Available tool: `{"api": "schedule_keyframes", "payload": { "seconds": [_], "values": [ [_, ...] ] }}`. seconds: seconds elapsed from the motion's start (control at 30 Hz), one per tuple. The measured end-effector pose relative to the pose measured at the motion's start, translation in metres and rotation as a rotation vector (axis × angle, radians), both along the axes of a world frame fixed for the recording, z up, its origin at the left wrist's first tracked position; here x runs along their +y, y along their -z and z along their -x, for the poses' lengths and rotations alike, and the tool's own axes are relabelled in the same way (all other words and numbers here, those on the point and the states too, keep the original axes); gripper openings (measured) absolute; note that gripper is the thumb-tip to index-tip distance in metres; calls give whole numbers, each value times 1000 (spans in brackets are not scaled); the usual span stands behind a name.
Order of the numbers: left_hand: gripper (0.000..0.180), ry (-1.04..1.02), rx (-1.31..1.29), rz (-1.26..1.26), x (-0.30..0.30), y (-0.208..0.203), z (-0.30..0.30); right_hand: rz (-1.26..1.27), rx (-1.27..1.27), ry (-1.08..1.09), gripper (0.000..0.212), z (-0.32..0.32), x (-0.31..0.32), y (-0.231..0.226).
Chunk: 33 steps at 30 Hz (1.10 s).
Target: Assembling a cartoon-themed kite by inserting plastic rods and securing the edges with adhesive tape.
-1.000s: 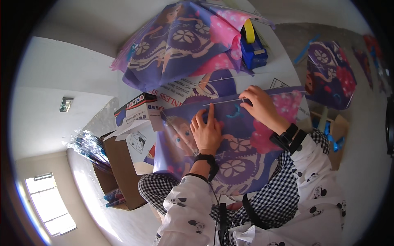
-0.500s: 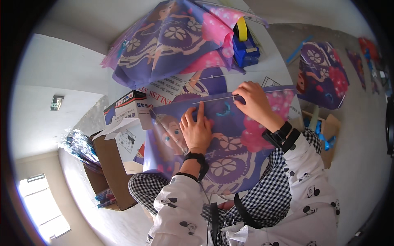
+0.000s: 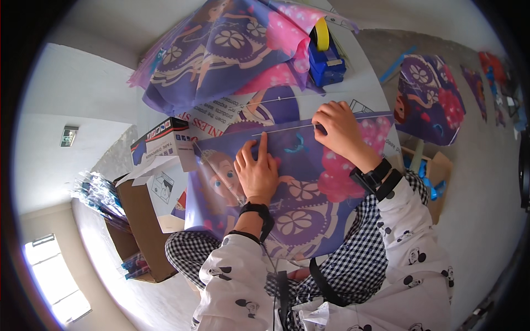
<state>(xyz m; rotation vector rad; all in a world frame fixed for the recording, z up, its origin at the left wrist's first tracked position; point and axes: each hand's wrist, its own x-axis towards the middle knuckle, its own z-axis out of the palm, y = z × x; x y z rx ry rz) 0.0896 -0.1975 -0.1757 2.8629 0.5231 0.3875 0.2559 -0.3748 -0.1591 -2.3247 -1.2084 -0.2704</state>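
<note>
Left hand (image 3: 255, 172) lies flat on purple kite sheet (image 3: 309, 193); right hand (image 3: 338, 128) pinches its thin rod (image 3: 281, 129).

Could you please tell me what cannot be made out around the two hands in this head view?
- Right hand: its fingertips curl onto the thin rod, hiding any grip.
- Purple printed sheet: its near edge is covered by the forearms and sleeves.
- Cardboard box: contents too blurred by the rim.
- Left hand: lies flat, hiding the print beneath.
</note>
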Motion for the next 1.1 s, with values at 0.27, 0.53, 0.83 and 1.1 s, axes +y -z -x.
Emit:
{"api": "schedule_keyframes", "payload": {
  "seconds": [0.27,0.53,0.83,1.1],
  "values": [
    [49,1,-8,-4,1,2,0,6,2,-12,14,1,-8,-3],
    [49,5,-14,-3,1,1,1,-11,1,-1,14,1,-8,-5],
    [48,8,-14,5,0,0,0,35,-46,-44,13,-1,-8,-6],
    [48,10,-41,-10,0,1,0,33,-47,2,14,-4,-17,-3]
  ]
}}
